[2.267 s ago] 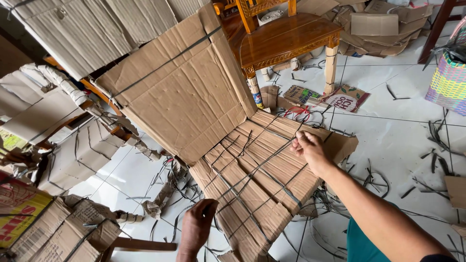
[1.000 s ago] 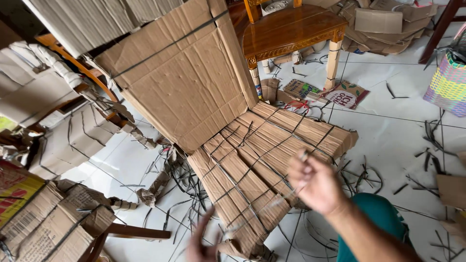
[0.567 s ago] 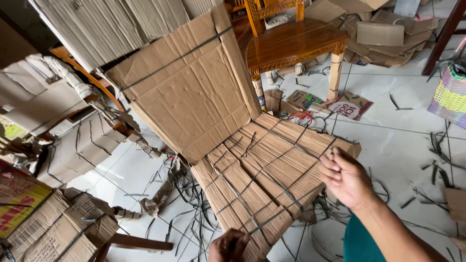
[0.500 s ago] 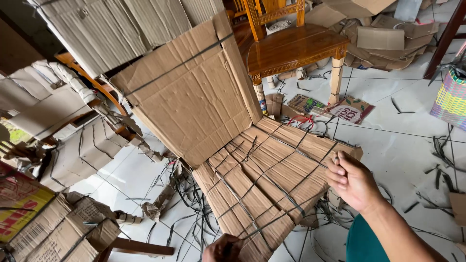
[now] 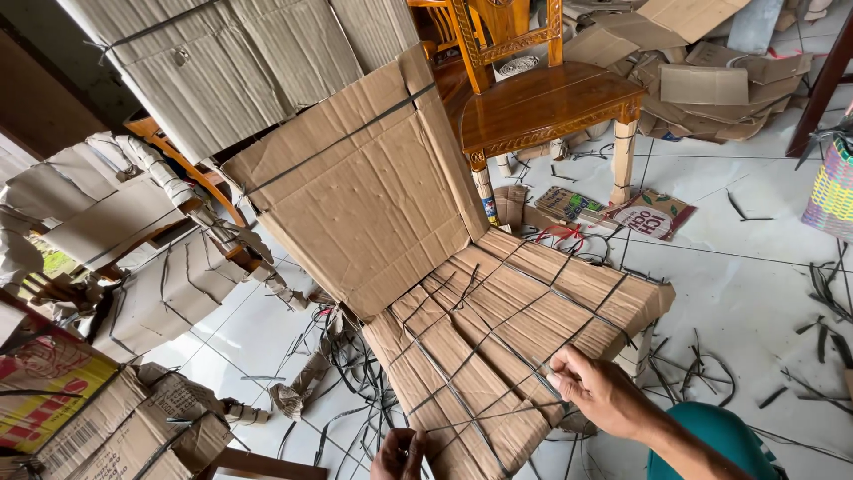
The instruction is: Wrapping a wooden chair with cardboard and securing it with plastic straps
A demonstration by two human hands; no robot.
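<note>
Wooden chair (image 5: 542,98): stood bare and polished behind, on the white tile floor (image 5: 737,258).
Flat cardboard pieces (image 5: 702,84): lay piled in the far right corner.
Printed cartons (image 5: 613,209): lay flat on the tiles by the wooden chair's legs.
Woven basket (image 5: 833,191): stood at the right edge, many-coloured.
Cardboard box (image 5: 107,422): sat at lower left, banded with dark strap.
Loose strap scraps (image 5: 346,373): lay strewn over the floor.

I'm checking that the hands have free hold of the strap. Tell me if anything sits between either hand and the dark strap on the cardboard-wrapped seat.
Nothing visible does. The right hand pinches the dark strap at the seat's near edge, and the left hand grips its other end at the frame's bottom; the strap runs uncovered between them.
</note>
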